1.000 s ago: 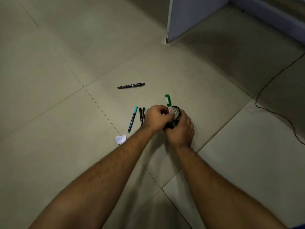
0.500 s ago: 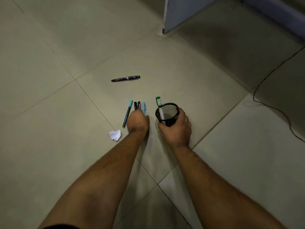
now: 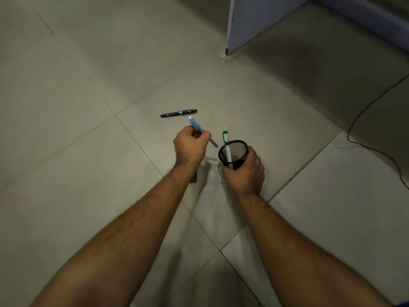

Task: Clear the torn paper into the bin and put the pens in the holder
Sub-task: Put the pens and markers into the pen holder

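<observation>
My right hand (image 3: 244, 173) grips a black mesh pen holder (image 3: 235, 151) held just above the tiled floor. A white marker with a green cap (image 3: 226, 142) stands inside it. My left hand (image 3: 189, 148) is closed around a light blue pen (image 3: 195, 125), lifted, its lower tip pointing toward the holder's rim. A dark pen (image 3: 178, 113) lies alone on the floor beyond my hands. The ends of dark pens (image 3: 194, 178) peek out from under my left wrist. The torn paper and the teal pen are hidden by my left arm.
A white panel's foot (image 3: 226, 50) stands on the floor at the back right. A thin black cable (image 3: 354, 142) snakes across the tiles on the right. No bin is in view.
My left hand has picked the light blue pen off the floor and raised it toward the holder. The right hand keeps hold of the holder. The view shifted, hiding the paper scrap.
</observation>
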Motion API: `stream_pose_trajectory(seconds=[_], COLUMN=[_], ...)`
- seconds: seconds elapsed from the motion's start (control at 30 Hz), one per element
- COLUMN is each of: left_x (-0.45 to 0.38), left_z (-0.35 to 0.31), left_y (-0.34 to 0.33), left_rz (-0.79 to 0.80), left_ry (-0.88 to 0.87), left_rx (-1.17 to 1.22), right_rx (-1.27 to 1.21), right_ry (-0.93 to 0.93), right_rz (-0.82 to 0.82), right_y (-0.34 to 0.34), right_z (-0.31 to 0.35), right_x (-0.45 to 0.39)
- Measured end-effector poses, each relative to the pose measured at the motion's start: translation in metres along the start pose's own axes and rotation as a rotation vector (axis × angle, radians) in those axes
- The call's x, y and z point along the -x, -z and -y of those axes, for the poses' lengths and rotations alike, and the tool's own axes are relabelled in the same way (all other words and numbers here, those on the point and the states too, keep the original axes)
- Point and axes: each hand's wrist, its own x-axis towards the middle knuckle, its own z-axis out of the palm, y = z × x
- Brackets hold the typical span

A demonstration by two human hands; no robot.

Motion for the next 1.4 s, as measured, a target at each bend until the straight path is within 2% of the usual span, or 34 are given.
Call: stream_pose_trajectory(seconds=[0.1, 0.2, 0.27, 0.37, 0.43, 0.57, 0.77, 0.9, 1.03, 1.2, 1.27, 1.4], left_x=[0.004, 0.013, 0.015, 0.009, 0.006, 0.003, -0.008, -0.009, -0.009, -0.012, -0.014, -0.009], left_z=[-0.006, 0.001, 0.007, 0.025, 0.044, 0.074, 0.074, 0.069, 0.068, 0.038, 0.02, -0.004], left_y=[-0.005, -0.009, -0.007, 0.001, 0.004, -0.002, -0.023, -0.026, -0.021, 0.002, 0.01, 0.012], left_rz=[0.168, 0.371, 0.336, 0.121, 0.044, 0.08, 0.147, 0.168, 0.106, -0.034, -0.043, -0.002], left_ry=[0.0, -0.047, -0.05, 0.046, 0.081, 0.104, 0.053, 0.079, 0.111, 0.145, 0.133, 0.1], left_rx=[0.07, -0.084, -0.102, -0.034, -0.2, -0.522, -0.763, -0.829, -0.653, -0.17, -0.008, 0.151], right_rx=[-0.013, -0.063, -0.074, -0.056, -0.056, -0.065, -0.054, -0.046, -0.036, -0.046, -0.039, -0.019], right_ry=[0.0, 0.012, 0.016, 0.007, 0.013, 0.026, 0.02, 0.018, 0.003, -0.028, -0.027, -0.018], right_rz=[0.011, -0.005, -0.011, -0.015, -0.001, 0.029, 0.051, 0.056, 0.064, 0.097, 0.12, 0.13], right_y=[0.0, -0.001, 0.001, 0.003, 0.002, -0.005, -0.011, -0.011, -0.011, -0.008, -0.004, 0.0], right_z=[0.006, 0.014, 0.013, 0.006, 0.004, 0.003, 0.007, 0.009, 0.008, 0.006, 0.004, 0.005], right_x=[0.0, 0.0, -0.002, -0.001, 0.002, 0.006, 0.009, 0.011, 0.009, 0.004, 0.002, 0.0])
